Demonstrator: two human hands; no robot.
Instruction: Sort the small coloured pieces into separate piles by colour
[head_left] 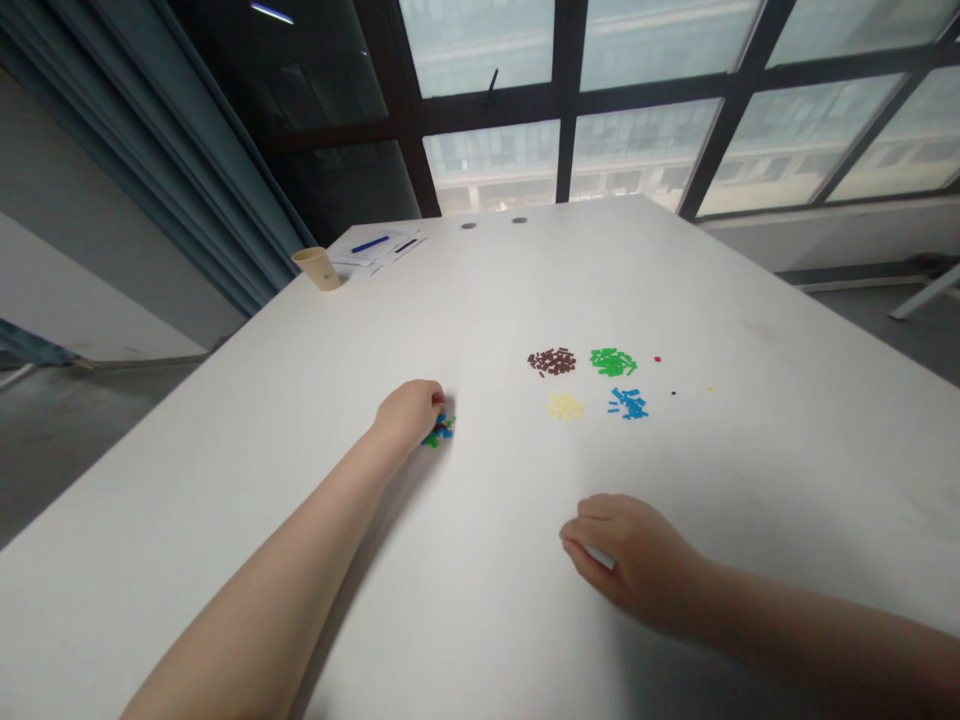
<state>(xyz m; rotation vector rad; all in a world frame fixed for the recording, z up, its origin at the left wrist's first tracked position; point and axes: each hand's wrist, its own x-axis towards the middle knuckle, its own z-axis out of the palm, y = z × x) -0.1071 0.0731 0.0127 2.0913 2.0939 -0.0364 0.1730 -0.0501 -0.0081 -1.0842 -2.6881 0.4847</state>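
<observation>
My left hand (411,412) has its fingers closed over a small mixed pile (442,429) of blue, green and brown pieces; whatever they pinch is hidden. Closer to me, my right hand (626,550) hovers over the white table (480,620) with thumb and fingertips together, and I cannot make out a piece between them. Beyond it lie sorted piles of small flat pieces: brown pieces (553,361), green pieces (613,362), pale yellow pieces (565,406) and blue pieces (628,403). To their right sit a single red piece (658,359), a black piece (673,393) and a yellow piece (710,389).
A tan paper cup (318,269) stands at the table's far left edge. Beside it are papers (384,255) with a blue pen (370,243) on top. Two round grey discs (519,220) lie near the far edge, below the windows.
</observation>
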